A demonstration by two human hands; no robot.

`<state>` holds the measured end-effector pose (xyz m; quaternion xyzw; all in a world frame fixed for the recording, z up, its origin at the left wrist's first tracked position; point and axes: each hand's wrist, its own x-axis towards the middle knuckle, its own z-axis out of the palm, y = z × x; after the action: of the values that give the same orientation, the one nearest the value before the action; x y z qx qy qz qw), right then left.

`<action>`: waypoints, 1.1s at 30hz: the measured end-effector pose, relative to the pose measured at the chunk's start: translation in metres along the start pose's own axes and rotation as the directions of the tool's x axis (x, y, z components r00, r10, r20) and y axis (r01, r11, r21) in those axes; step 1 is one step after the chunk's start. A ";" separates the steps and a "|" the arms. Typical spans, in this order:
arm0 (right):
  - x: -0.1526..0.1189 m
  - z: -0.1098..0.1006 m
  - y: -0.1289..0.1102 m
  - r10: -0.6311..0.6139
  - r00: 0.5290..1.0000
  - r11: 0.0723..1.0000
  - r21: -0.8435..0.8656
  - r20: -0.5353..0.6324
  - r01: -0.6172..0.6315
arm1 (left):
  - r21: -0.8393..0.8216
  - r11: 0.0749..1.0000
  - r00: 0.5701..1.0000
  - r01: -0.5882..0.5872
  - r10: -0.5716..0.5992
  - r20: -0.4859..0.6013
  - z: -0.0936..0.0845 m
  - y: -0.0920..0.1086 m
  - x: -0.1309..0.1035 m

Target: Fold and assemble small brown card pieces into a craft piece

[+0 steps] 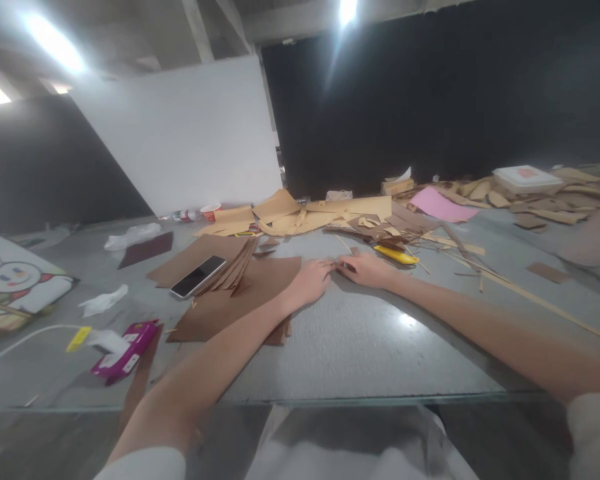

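At far left, a purple packet [144, 339] lies on the grey table [360, 353]. To its right, a phone [199, 277] rests on stacked brown sheets; the lower brown sheets [230, 303] extend beneath it towards the left hand [311, 280], which is the nearer hand to them. The left hand is palm down, fingers close together, its tips meeting those of the right hand [366, 269] at the centre. The right hand's fingers are curled; whether either hand pinches anything between the tips cannot be determined. The yellow cutter [397, 255] lies just beyond and right of the right hand, clearly the nearer one, its long axis running from far left to near right, slanted across that hand's forearm line. Further right are thin strips, a pink sheet [443, 204] and, at the edge, another person's arm [594, 235].
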<state>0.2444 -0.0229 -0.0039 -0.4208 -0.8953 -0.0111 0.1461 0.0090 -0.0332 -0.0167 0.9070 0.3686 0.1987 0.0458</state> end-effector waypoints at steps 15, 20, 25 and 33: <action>0.000 0.001 0.001 0.022 1.000 1.000 0.005 0.007 -0.022 | -0.003 1.000 1.000 -0.010 0.010 -0.008 -0.001 0.001 0.000; 0.001 0.002 0.002 0.034 0.999 0.999 -0.010 0.005 -0.034 | -0.016 1.000 1.000 -0.005 0.005 0.000 -0.004 0.005 0.000; 0.001 0.003 0.002 0.040 0.999 0.999 -0.016 0.013 -0.040 | -0.024 1.000 1.000 -0.002 0.002 0.000 -0.005 0.005 -0.001; 0.001 0.001 0.001 0.026 0.999 1.000 -0.014 0.031 -0.025 | -0.009 1.000 1.000 -0.011 0.011 0.006 -0.003 0.003 -0.001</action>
<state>0.2444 -0.0211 -0.0049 -0.4333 -0.8919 -0.0089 0.1293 0.0092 -0.0359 -0.0130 0.9093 0.3624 0.1981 0.0500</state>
